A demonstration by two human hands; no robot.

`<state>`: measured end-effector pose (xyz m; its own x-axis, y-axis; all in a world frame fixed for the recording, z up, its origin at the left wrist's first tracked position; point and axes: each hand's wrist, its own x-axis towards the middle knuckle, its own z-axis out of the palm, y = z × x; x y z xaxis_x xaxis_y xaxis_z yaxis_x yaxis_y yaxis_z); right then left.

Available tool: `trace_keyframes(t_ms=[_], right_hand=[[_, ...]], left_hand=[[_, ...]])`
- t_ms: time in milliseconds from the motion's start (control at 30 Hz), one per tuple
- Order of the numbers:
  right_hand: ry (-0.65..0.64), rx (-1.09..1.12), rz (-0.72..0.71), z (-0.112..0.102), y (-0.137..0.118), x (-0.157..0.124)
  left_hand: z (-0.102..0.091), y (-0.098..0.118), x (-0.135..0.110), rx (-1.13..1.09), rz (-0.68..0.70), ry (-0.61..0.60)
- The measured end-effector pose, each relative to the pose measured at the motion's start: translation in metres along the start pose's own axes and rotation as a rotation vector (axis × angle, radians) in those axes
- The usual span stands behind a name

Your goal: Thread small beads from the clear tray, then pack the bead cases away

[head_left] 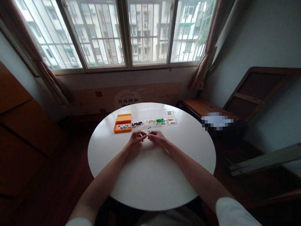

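My left hand [137, 138] and my right hand [156, 137] meet over the middle of the white table, fingertips almost touching. Both are closed in a pinch; whatever is between the fingers is too small to make out. Just beyond the fingertips lie a few loose green and blue beads [149, 129]. Behind my left hand stands an open orange box [122, 130] with blue beads in it. Beside it, a clear lidded case [153, 125] has compartments with dark brown, pale, green and yellowish beads.
The round white table [153, 182] has its edge close to my body. Past it, on the right, a low wooden bench [202, 106] carries a blurred-out white item [217, 120]. A long cardboard panel [90, 98] leans under the window.
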<state>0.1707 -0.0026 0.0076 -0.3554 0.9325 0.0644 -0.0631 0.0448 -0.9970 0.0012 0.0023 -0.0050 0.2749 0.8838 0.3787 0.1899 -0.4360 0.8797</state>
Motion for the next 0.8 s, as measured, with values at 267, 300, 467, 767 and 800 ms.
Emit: trace_keyframes(t_ms=[267, 300, 467, 767, 800], right_hand=[[-0.004, -0.005, -0.012, -0.0011, 0.0011, 0.0005], [-0.005, -0.003, -0.011, -0.0009, 0.0008, 0.0004], [-0.007, -0.003, -0.004, -0.0002, -0.0009, -0.0004], [-0.005, -0.015, -0.005, -0.0009, 0.001, 0.0004], [-0.004, -0.014, -0.005, -0.0007, 0.0003, -0.0001]], left_hand=[[0.0001, 0.0008, -0.0006, 0.003, 0.005, 0.001], [0.0001, 0.0011, -0.0006, 0.001, 0.005, 0.001], [0.0001, 0.0025, -0.0005, 0.0, 0.004, -0.002], [0.0003, 0.0022, -0.0004, 0.006, 0.005, -0.004], [0.0003, 0.0022, -0.0005, 0.006, 0.006, -0.003]])
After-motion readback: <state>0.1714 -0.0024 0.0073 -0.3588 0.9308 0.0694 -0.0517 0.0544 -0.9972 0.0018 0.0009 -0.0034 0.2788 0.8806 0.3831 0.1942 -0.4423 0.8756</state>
